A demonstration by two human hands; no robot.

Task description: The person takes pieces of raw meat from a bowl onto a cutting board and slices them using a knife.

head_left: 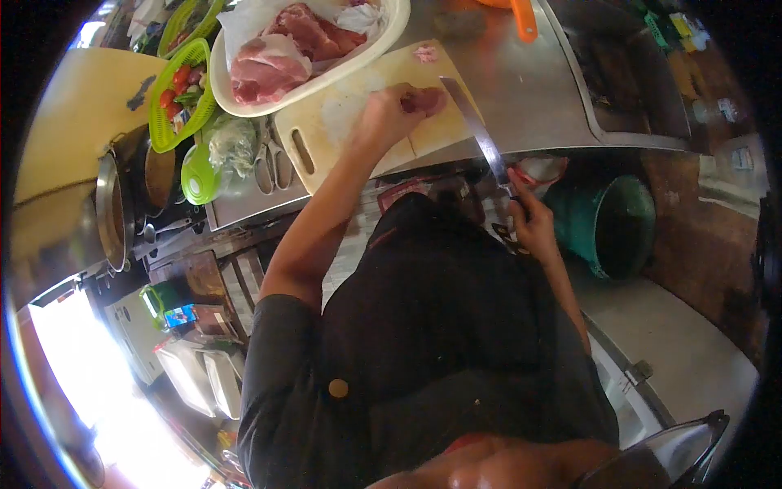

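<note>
My left hand (384, 121) is closed on a piece of raw meat (427, 101) over the pale cutting board (326, 159). In my right hand (533, 224) is the handle of a long knife (486, 145). Its blade slants up and to the left over the board's right edge, with the tip just right of the meat and apart from it. A small pinkish scrap (424, 54) lies near the board's far corner. Behind the board, a white tub (309, 98) holds large cuts of raw meat (273, 69) and some plastic wrapping.
Scissors (273, 163), a clear plastic bag (232, 145) and a green lid (198, 174) lie left of the board. A green basket (167, 134) holds vegetables. Pans (114, 208) stand further left. A sink (631, 73) is at the right, with a green bin (623, 228) below.
</note>
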